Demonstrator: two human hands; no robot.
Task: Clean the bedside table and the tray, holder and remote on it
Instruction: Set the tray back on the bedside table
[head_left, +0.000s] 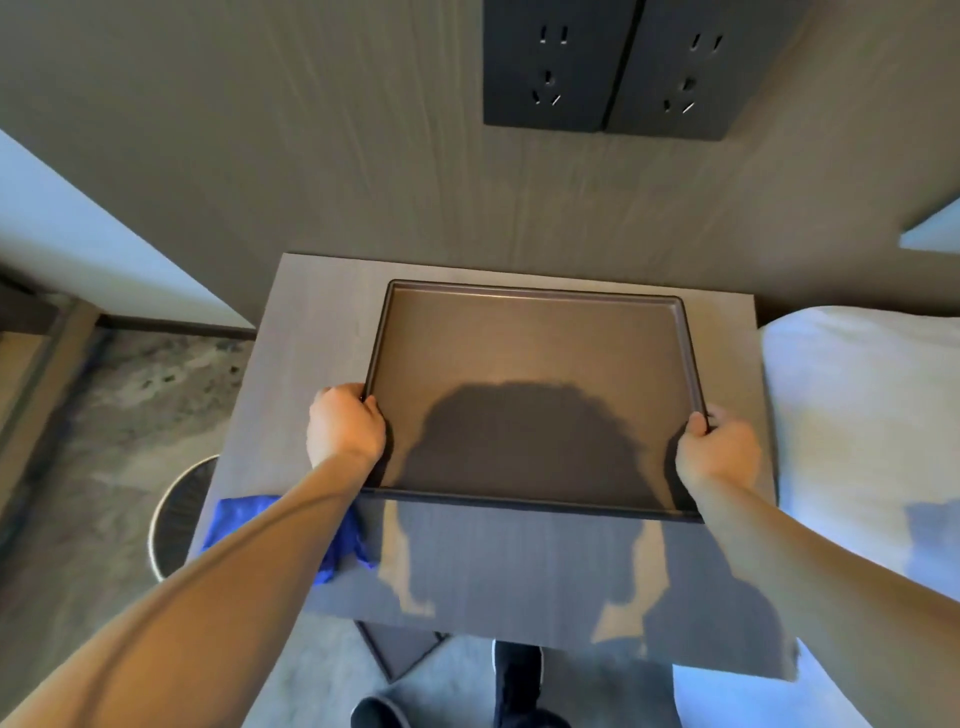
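On the bedside table (322, 338) we grip the empty tray (530, 364) by its side rims, left hand (345, 427) and right hand (719, 449) clamped for balance; blue cloth (343, 540) waits near left, holder and remote unseen

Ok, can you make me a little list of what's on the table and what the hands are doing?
tray: brown, empty, flat on the bedside table
left hand: gripping the tray's left rim
right hand: gripping the tray's right rim
blue cloth: on the table's near left corner, partly under the left forearm
holder and remote: not in view
sockets: on the wall above the table
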